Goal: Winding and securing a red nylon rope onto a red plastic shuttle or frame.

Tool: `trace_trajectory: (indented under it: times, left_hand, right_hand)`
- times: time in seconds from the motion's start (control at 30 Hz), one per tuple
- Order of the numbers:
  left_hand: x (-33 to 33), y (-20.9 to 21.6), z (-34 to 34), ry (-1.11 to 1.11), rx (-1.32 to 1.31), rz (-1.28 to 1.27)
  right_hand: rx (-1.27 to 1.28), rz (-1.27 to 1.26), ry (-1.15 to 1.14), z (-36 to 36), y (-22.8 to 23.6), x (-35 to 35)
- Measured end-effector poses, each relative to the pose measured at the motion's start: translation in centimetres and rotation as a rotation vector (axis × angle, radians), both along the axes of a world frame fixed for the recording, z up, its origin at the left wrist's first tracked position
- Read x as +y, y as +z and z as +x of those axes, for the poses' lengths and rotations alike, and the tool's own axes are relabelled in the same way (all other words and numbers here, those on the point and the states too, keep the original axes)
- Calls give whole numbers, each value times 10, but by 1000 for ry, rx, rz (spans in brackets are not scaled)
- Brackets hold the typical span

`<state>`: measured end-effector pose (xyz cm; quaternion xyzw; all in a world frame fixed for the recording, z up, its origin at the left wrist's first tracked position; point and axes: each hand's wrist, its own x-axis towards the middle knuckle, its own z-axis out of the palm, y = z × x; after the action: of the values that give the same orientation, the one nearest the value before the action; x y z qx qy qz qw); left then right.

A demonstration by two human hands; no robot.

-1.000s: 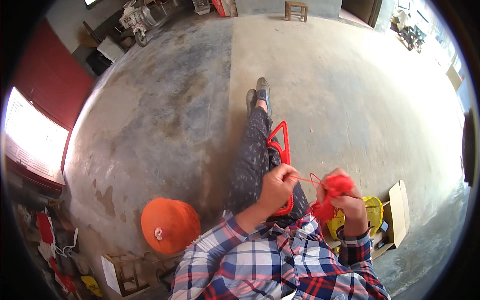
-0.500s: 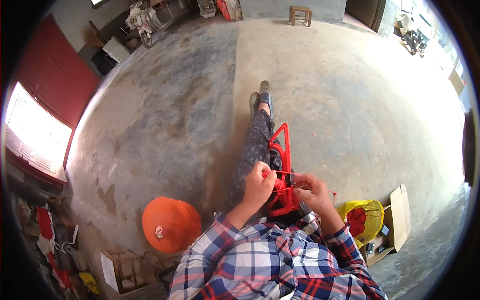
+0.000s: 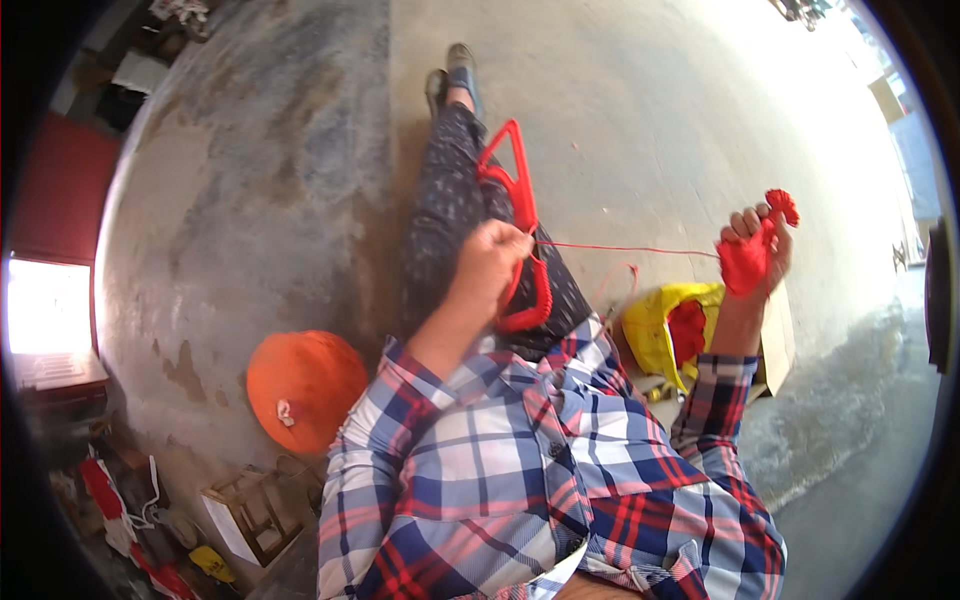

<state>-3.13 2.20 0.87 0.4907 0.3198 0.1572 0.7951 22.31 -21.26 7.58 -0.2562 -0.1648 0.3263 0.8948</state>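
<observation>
A red, cord-wrapped frame [image 3: 523,190] with a pointed far end lies along my thighs. My left hand [image 3: 490,262] is closed at the middle of it, fingertips pinched where the cord meets the frame. From there a thin red cord [image 3: 620,247] stretches taut to the right. At its other end my right hand [image 3: 765,255] is raised well out to the side, its fingers wrapped round a bundle of red cord [image 3: 745,262]. A ruffled red tuft of that bundle sticks out above the fingers. My left palm is hidden from view.
A yellow bag [image 3: 650,335] holding red material stands at my right, beside an open cardboard box [image 3: 778,340]. To my left sit a round orange object [image 3: 305,390] and a small wooden stool [image 3: 250,515]. Assorted items crowd the lower left.
My right hand has swung far out to the right with the cord bundle, drawing the cord out long. My left hand stays at the frame. The view has tilted down and shifted right.
</observation>
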Motion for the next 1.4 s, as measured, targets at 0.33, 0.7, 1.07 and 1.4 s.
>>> trace_trajectory:
  times: [0.33,0.7,1.07,1.4]
  left_hand:
    - [-9,-12,10,68,45,-161]
    - [-7,-45,8,-44,-28,-293]
    - [-46,57,-2,-542,-72,440]
    - [43,56,-47,-13,-72,1116]
  right_hand:
    - [-153,-731,408,-123,-64,88]
    - [-146,-652,186,-101,-55,32]
    - [-865,-546,115,-134,-24,81]
    - [-117,-303,379,-89,-59,66]
